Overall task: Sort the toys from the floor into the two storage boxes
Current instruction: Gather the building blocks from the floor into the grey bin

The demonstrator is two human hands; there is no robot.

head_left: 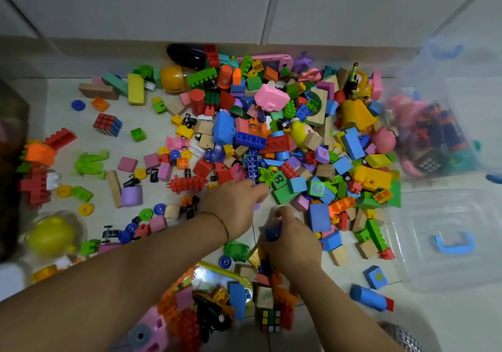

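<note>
A dense pile of toys (271, 139) covers the tiled floor: plastic bricks, wooden blocks, foam cubes, small wheels and figures. My left hand (236, 204) reaches into the pile's near edge with curled fingers. Its fingertips lie at a green star-shaped piece (265, 175) and a dark blue strip (253, 165). What it holds is hidden under the hand. My right hand (292, 240) grips a dark blue block (273, 233) just right of the left wrist. A clear storage box (434, 123) at the right holds several toys. A second clear container (51, 232) at the left holds a yellow ball.
A clear lid with a blue handle (453, 243) lies at the right, below the box. Two Rubik's cubes (107, 124) (269, 320) lie in the spread. A yellow toy console (214, 278) and a pink toy camera (148, 330) sit close to me. The wall (190, 6) bounds the far side.
</note>
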